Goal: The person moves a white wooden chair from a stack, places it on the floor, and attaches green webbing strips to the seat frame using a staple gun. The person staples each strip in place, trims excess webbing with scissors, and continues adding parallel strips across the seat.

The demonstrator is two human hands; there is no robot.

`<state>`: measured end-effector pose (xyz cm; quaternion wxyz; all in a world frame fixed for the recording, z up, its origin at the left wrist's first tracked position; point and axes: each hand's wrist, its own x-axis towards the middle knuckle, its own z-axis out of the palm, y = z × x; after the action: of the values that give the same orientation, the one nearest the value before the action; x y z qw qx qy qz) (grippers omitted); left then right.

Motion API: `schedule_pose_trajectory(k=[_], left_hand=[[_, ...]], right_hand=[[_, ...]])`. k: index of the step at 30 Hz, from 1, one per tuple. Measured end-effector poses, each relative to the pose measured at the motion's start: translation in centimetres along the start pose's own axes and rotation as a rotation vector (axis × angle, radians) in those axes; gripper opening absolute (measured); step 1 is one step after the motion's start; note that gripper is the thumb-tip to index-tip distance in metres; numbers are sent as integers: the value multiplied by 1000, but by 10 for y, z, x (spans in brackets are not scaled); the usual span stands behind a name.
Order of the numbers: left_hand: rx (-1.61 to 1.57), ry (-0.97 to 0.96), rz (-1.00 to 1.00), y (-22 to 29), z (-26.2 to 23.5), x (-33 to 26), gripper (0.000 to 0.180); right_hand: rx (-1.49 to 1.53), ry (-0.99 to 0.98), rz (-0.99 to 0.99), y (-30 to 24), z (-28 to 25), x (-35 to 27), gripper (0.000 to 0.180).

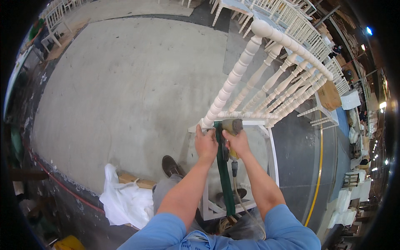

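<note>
A white chair frame with a back of turned spindles stands in front of me, its seat open. A dark green webbing strap runs across the seat opening from the back rail toward me. At the rail's left corner my left hand has its fingers closed at the strap's far end; its fingertips are partly hidden. My right hand is wrapped round the handle of a yellow and dark grey pneumatic staple gun. The gun's head is at the rail beside the strap, and its air hose trails down toward my lap.
White plastic sheeting and a cardboard piece lie on the floor at left. My shoe is beside the chair. More white chairs crowd the far right. One bears a brown carton. A red hose crosses the lower left.
</note>
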<state>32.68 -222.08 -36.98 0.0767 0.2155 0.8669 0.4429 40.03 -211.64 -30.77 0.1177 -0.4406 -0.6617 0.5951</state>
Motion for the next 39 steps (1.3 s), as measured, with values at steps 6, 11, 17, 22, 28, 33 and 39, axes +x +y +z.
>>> schedule_pose_trajectory(k=[6,11,17,22,28,33,39], left_hand=[[-114,-4,2,6,2,0,25],[-59,12,44,-2,5,-1,26],[153,47,462,-19,11,20,21],[-100,-125,285,11,9,-33,42],[-206,-212,44,47,-3,-162,63],[-1123,-1062,-1068,23,-12,-161,35],[-1079,-1025,-921,50,-56,-212,28]], right_hand=[[37,31,19,-8,-20,-14,24],[88,79,67,-46,-87,-100,24],[-47,422,154,-119,-244,-347,36],[-128,745,377,-116,-325,-558,36],[304,886,464,41,-355,-656,34],[719,942,467,184,-359,-628,40],[976,758,543,284,-347,-658,27]])
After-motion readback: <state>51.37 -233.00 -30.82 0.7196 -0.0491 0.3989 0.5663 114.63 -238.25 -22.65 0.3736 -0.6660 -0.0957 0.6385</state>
